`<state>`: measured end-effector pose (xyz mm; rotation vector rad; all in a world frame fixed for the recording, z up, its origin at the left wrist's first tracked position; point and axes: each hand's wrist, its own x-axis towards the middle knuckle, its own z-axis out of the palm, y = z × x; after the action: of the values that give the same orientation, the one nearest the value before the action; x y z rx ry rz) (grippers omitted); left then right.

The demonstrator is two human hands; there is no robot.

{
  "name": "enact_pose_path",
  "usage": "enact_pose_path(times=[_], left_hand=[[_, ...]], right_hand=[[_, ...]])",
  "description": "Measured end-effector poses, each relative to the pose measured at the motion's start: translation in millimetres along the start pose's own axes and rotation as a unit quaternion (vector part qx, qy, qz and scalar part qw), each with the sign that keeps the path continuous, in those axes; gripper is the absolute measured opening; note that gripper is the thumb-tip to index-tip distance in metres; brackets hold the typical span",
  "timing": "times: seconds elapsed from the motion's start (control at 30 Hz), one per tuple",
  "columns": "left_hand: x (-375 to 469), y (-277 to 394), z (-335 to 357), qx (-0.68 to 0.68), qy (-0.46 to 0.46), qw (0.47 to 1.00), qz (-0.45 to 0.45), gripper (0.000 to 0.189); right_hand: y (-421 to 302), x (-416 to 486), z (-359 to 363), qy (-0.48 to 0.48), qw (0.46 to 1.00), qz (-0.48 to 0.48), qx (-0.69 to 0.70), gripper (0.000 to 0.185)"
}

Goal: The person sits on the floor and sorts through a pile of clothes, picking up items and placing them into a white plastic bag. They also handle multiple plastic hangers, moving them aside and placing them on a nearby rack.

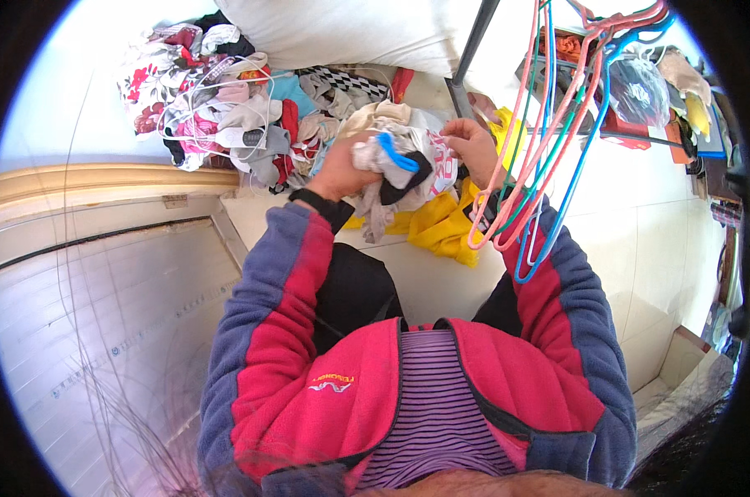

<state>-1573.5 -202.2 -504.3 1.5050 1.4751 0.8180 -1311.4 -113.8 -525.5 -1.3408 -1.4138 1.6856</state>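
Observation:
My left hand (344, 168) is closed around a bunch of small cloth items (381, 158), white and grey with a bright blue band. Just right of them hangs a black cloth piece (409, 180). My right hand (471, 146) has its fingertips bent at the edge of a white plastic bag with pink print (443, 158); whether it pinches the bag I cannot tell. Beige and pale cloths (378, 115) lie behind the held bunch. Under and beside the bag, yellow fabric (446, 227) lies on the tiled floor.
A large heap of mixed clothes (226, 102) with a white power strip (241, 137) and cable is at the upper left. Pink, green and blue hangers (561, 168) hang over my right forearm. A metal rack leg (477, 40) stands behind. A wrapped clear plastic bag (639, 90) is at upper right.

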Motion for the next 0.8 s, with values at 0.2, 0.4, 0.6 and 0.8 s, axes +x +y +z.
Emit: enact_pose_path(times=[0.2, 0.4, 0.6, 0.8], left_hand=[[-17, -13, -23, -0.218, 0.018, 0.974, -0.054, 0.061], [-18, -7, -22, -0.202, 0.006, 0.978, -0.045, 0.067], [-13, 17, -6, 0.026, -0.098, 0.995, 0.022, 0.063], [27, 32, 26, 0.209, -0.215, 0.953, 0.043, 0.052]], right_hand=[[8, -11, 28, -0.062, 0.996, 0.039, -0.058, 0.043], [17, -34, 55, 0.044, 0.926, -0.079, -0.366, 0.042], [11, -36, 48, 0.024, 0.991, 0.038, 0.124, 0.013], [-14, -69, 48, -0.042, 0.992, 0.038, 0.111, 0.012]])
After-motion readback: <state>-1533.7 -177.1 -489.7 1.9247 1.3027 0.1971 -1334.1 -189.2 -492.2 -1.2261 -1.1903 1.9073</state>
